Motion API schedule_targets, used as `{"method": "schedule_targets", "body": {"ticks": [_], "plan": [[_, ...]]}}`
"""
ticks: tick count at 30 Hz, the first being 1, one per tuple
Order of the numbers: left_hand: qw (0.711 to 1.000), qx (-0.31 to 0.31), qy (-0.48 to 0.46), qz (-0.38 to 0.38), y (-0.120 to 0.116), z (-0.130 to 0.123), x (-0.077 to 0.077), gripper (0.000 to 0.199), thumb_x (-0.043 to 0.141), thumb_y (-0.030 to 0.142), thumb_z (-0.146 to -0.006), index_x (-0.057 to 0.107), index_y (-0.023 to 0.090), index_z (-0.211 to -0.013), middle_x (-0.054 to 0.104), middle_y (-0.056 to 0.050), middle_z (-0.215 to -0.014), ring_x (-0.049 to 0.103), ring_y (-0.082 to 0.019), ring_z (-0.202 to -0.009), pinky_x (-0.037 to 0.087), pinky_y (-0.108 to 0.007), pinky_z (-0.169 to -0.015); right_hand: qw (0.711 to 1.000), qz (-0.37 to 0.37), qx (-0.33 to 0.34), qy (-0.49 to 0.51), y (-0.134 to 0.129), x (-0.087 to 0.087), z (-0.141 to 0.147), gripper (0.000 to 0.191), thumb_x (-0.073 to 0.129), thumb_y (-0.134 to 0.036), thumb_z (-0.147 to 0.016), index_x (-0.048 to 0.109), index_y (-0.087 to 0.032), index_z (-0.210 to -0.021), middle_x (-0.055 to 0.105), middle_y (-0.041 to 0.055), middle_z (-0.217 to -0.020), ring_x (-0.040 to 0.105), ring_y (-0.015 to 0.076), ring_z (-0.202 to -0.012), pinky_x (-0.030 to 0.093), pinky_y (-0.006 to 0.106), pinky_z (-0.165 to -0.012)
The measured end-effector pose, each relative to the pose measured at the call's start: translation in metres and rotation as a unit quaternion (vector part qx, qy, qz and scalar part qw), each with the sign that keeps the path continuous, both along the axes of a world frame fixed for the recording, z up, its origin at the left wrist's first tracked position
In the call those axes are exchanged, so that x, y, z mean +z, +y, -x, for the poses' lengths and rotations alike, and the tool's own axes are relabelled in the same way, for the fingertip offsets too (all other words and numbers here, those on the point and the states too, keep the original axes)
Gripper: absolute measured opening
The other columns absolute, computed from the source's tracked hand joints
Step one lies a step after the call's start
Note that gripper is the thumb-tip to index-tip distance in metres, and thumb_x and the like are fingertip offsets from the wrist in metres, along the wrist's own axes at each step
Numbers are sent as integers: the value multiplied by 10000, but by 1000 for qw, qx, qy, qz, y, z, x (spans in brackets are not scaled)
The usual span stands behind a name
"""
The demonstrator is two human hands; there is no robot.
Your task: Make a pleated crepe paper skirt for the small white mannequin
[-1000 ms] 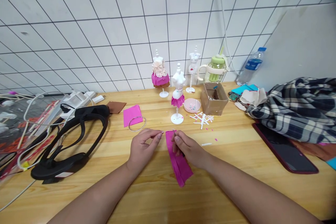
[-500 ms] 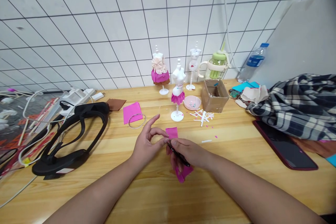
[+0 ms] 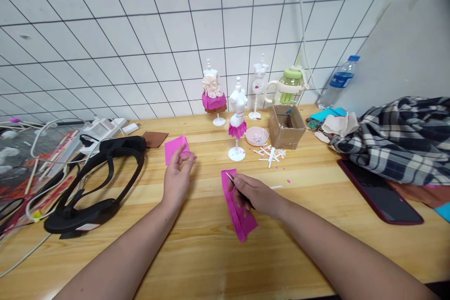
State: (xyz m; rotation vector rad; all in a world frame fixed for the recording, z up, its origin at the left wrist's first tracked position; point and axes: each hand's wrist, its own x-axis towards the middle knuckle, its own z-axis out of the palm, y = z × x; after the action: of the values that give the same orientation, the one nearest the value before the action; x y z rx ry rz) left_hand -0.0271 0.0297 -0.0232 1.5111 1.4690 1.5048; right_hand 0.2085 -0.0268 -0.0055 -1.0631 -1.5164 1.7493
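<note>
Swinging away from the slim dark tool (image 3: 231, 178), the left hand (image 3: 177, 178) has come to the metal ring (image 3: 186, 152) by the pink square (image 3: 173, 148), nearer the tabletop's (image 3: 197, 258) far edge; its fingers curl loosely, and whether they grip the ring I cannot tell. The right hand (image 3: 258, 194) grips the tool over the pink strip (image 3: 240, 225), which slants mid-tabletop towards the near edge, seemingly left to that hand alone.

bright, even light | soft shadows | edges stretched | upper-right corner dark

A craft workspace: miniature dress forms (image 3: 238, 102), pink strip (image 3: 235, 217), white scraps (image 3: 271, 157)
</note>
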Motion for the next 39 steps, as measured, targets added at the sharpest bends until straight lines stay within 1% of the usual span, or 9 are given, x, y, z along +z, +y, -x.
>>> {"method": "schedule_targets", "body": {"ticks": [3,5,7,9,14,18,23,30,39], "plan": [[997,-10,74,-31,-7,-8,3,282,575,386,-902,697,236,-1107,682,-67,-1066,610,-216,-1088,429,-415,-1017,999,-25,-17,-25,0,0,1,377,357,-551,-966,488,-201,-913,559,-28,-623,492,102,-483,361,216,-468],[988,-40,129,-72,-13,-13,8,206,610,382,-886,746,226,-897,674,-66,-1058,604,-217,-1073,435,-407,-1000,997,-54,-32,-43,0,-1,0,342,333,-515,-987,475,-211,-919,572,-30,-647,504,104,-499,369,222,-490],[977,-94,163,-105,-19,-16,12,182,626,348,-882,748,225,-828,676,-58,-975,621,-201,-985,468,-386,-933,992,-94,-47,-65,0,-2,-2,315,328,-492,-999,459,-222,-903,579,-35,-673,518,105,-528,381,226,-519],[964,-123,196,-131,-24,-19,16,153,626,310,-887,749,228,-847,673,-53,-935,624,-191,-934,477,-376,-886,986,-129,-57,-85,0,-3,-3,301,328,-477,-1006,446,-229,-883,582,-39,-680,531,111,-561,394,233,-554],[945,-137,239,-178,-33,-22,21,123,614,238,-898,737,230,-888,660,-50,-950,617,-188,-938,470,-380,-878,978,-165,-58,-117,-1,-3,-2,292,300,-448,-1017,445,-237,-878,578,-42,-668,550,132,-609,411,257,-613],[953,-87,208,-202,-36,-20,20,110,629,183,-884,724,237,-897,641,-26,-929,613,-167,-913,478,-354,-868,974,-166,-62,-141,-2,0,-3,305,295,-445,-1020,416,-238,-831,607,-39,-673,566,135,-620,409,258,-617],[954,-47,197,-219,-36,-19,19,99,673,162,-848,731,239,-866,637,-15,-880,610,-166,-867,484,-351,-838,977,-161,-8,-137,-6,2,0,255,320,-421,-1022,422,-235,-880,691,-17,-753,619,132,-649,436,257,-644],[932,-81,257,-241,-40,-25,26,100,694,172,-831,750,251,-858,649,-15,-835,599,-173,-825,454,-374,-831,996,-74,25,-54,-8,4,6,289,348,-498,-1001,386,-226,-911,726,40,-909,617,103,-531,461,236,-537],[928,-79,274,-241,-40,-25,25,82,683,227,-840,756,265,-838,667,-20,-805,603,-182,-808,448,-390,-840,1000,-24,16,7,-8,9,6,416,371,-641,-943,371,-227,-897,719,47,-880,608,101,-520,433,220,-496]]}}
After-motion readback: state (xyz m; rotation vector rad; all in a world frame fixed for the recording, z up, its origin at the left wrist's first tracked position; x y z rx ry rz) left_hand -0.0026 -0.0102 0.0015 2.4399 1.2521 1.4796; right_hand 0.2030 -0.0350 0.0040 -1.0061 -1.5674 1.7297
